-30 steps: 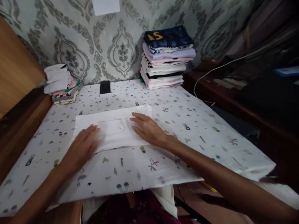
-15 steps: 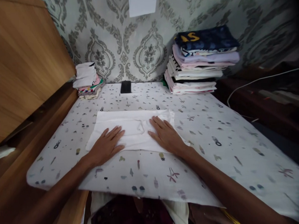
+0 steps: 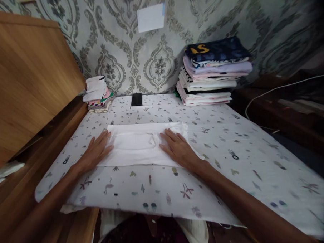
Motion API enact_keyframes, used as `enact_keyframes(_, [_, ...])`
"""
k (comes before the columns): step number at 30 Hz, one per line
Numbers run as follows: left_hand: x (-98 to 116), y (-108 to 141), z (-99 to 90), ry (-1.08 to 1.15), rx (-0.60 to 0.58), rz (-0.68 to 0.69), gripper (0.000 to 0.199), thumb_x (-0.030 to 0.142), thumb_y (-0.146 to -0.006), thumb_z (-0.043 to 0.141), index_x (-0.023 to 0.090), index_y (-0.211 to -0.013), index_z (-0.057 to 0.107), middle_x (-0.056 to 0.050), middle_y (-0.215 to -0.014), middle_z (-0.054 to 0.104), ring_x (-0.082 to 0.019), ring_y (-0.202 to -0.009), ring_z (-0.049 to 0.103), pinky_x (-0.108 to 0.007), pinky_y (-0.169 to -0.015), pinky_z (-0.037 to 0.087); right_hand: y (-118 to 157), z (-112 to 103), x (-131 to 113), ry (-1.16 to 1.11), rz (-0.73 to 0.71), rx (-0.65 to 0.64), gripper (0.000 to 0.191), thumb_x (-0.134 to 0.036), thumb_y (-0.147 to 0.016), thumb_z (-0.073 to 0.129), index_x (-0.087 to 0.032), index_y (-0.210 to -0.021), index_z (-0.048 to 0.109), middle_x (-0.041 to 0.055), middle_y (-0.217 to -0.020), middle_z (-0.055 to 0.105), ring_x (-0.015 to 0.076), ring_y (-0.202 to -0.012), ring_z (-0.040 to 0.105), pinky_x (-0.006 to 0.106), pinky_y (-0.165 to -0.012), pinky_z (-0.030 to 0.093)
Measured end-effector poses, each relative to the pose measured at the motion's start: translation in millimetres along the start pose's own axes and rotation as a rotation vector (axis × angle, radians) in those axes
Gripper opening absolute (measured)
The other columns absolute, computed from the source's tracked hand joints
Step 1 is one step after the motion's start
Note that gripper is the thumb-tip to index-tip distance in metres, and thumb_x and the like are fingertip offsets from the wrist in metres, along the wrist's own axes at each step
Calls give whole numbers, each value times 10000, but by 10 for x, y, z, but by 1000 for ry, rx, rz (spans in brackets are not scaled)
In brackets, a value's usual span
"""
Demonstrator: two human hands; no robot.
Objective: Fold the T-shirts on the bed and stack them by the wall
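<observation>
A white folded garment (image 3: 133,146) lies flat in front of me on a white printed cloth (image 3: 143,186). Its kind does not show clearly; a raised seam or fold runs along its middle. On its left end rests my left hand (image 3: 97,149), palm down with the fingers stretched out. My right hand (image 3: 177,146) lies flat near the right end, fingers slightly spread and pressed lightly on the fabric. Neither hand grips anything.
A tall stack of folded clothes (image 3: 211,76) stands at the back right against the patterned wall. At the back left is a smaller stack (image 3: 96,92), with a black phone (image 3: 136,99) between them. A wooden cabinet (image 3: 28,84) borders the left side; a white cable (image 3: 278,87) hangs right.
My left hand has slid left across the garment to its left end. My right hand stays about where it was. The view has tilted up slightly.
</observation>
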State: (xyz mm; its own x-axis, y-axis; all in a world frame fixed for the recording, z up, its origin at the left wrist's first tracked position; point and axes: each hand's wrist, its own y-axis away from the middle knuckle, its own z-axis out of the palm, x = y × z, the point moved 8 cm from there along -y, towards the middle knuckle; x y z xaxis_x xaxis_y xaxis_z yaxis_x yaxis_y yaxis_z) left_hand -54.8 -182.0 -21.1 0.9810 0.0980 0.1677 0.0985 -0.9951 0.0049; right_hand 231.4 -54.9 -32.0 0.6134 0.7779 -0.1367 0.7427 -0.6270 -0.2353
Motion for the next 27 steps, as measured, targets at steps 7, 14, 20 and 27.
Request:
enact_keyframes(7, [117,-627,54,-9,-77,7,804,641,-963,186,142,-1594,185,-109,-1672,100,-279,-1546,63,-514,-1231,100,-207,65,-367,-3,-75,-72,659,-515,-1034,225,-101,-1530,356,162,-1614,297,251,-1520,214,499,-1217,246])
enact_keyframes(14, [-170,-680,208,-20,-104,-86,848,664,-935,200,131,-1593,182,-119,-1670,107,-296,-1546,61,-540,-1217,112,-217,249,-379,27,-78,-137,697,-564,-1022,217,-118,-1551,300,142,-1632,247,242,-1527,187,500,-1233,195])
enact_keyframes(20, [-417,-825,72,136,97,-77,765,574,-915,305,82,-1496,382,-189,-1584,365,-316,-1464,321,-470,-1179,260,-219,100,-471,-40,-75,-128,618,-518,-1021,348,-155,-1519,376,154,-1622,288,282,-1521,202,525,-1219,201])
enact_keyframes(27, [-828,-1211,-150,283,132,-290,317,335,-701,570,160,-939,684,-76,-925,702,-255,-915,630,-323,-807,471,-302,-91,-1757,-116,-438,-95,298,-335,-978,536,-108,-1147,629,193,-1253,603,298,-1179,540,447,-930,500])
